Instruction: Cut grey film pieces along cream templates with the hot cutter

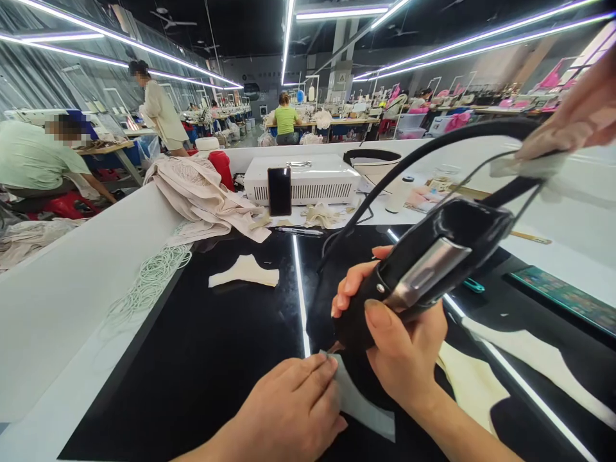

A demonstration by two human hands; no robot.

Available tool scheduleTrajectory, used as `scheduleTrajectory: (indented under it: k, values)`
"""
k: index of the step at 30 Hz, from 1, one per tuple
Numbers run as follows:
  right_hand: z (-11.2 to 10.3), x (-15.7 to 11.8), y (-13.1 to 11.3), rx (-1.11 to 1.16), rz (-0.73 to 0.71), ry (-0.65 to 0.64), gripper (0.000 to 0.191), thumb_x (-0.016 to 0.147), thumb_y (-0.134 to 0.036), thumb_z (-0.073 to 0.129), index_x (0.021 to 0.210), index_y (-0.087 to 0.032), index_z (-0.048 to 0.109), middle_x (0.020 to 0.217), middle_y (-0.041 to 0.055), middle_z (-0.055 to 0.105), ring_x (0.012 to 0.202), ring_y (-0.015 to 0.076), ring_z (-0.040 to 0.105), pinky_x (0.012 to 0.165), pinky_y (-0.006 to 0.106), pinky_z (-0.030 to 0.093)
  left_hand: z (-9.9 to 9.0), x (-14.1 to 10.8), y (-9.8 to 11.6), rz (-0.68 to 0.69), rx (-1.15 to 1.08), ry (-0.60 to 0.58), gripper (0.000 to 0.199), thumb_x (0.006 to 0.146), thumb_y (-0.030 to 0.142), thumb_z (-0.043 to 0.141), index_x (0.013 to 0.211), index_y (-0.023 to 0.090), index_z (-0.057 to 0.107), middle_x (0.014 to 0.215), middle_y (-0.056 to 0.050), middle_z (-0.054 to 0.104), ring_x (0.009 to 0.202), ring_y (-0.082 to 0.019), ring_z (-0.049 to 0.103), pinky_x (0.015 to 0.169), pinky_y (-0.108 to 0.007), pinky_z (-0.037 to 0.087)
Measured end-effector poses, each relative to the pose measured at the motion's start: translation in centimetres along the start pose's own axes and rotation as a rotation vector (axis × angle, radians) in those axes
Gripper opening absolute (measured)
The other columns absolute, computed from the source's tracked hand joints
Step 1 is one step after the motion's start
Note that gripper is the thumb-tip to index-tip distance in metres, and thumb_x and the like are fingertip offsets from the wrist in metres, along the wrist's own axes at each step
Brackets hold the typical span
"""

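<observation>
My right hand (402,340) is wrapped round a black corded hand tool (433,256) with a metal strip along its side. The tool tilts down to the left, its lower end close to a curved grey-white fabric piece (362,398). My left hand (293,404), fingers together, pinches or presses the upper end of that piece against the glossy black work surface (192,359). The tool's tip is partly hidden by my fingers. Farther off lies a cream fabric piece (244,271). Right of my right hand are another cream piece (471,382) and a long white piece (524,346).
A thick black cord (409,154) arches to the upper right, beside a blurred skin-toned shape. Behind stand a white vented box (308,183), a phone (280,191) and heaped beige fabric (202,192). Green cord (154,276) lies left, a teal-edged screen (568,295) right. Several people work beyond.
</observation>
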State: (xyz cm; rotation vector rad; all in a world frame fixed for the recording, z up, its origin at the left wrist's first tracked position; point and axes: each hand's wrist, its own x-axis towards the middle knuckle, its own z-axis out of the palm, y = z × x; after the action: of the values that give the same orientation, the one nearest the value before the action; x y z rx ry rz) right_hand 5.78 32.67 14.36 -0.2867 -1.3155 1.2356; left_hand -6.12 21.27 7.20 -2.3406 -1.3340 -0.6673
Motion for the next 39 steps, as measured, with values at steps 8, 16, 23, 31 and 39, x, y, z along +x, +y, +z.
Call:
scheduleTrajectory:
  k: [8,16,23,31,39]
  values:
    - [-3.1,-1.5,-2.6,0.013,0.036,-0.010,0.039,0.091,-0.035,0.075,0.125,-0.029,0.057,0.088,0.0002,0.065,0.067,0.0173,0.063,0.055,0.032,0.055,-0.8,0.2,-0.1,0.007,-0.069,-0.072,0.032,0.111,0.027,0.040,0.118,0.012,0.068,0.124,-0.011,0.072,0.114,-0.024,0.070,0.089,-0.035,0.063]
    - [-4.6,-3.6,-6.1,-0.061,0.073,-0.013,0.042,0.088,-0.045,0.078,0.119,-0.027,0.057,0.079,-0.0002,0.063,0.059,0.0158,0.060,0.050,0.029,0.056,-1.8,1.1,0.1,0.018,-0.068,-0.118,0.035,0.111,0.025,0.037,0.118,0.011,0.068,0.125,-0.013,0.072,0.113,-0.025,0.070,0.089,-0.038,0.064]
    - [-4.4,-3.6,-5.5,-0.035,0.044,0.060,0.043,0.086,-0.043,0.081,0.118,-0.026,0.058,0.080,0.0007,0.065,0.061,0.0166,0.061,0.052,0.030,0.056,-1.7,0.8,-1.1,0.065,-0.045,-0.114,0.029,0.111,0.023,0.041,0.119,0.012,0.067,0.126,-0.009,0.071,0.116,-0.025,0.068,0.095,-0.040,0.061]
    - [-4.8,-3.5,-4.5,-0.006,0.005,0.064,0.041,0.088,-0.036,0.079,0.123,-0.028,0.057,0.087,-0.0003,0.066,0.065,0.0162,0.064,0.054,0.030,0.055,-1.8,2.1,0.1,0.088,-0.209,-0.190,0.021,0.107,0.024,0.052,0.121,0.012,0.063,0.116,-0.005,0.070,0.109,-0.020,0.065,0.103,-0.035,0.053]
    - [-4.7,-3.7,-4.3,-0.012,0.026,0.069,0.044,0.088,-0.039,0.080,0.124,-0.029,0.056,0.087,-0.0007,0.066,0.064,0.0152,0.063,0.053,0.029,0.056,0.4,3.0,0.2,0.002,-0.423,-0.235,0.014,0.106,0.028,0.057,0.110,0.017,0.063,0.111,-0.002,0.070,0.107,-0.020,0.065,0.100,-0.035,0.053]
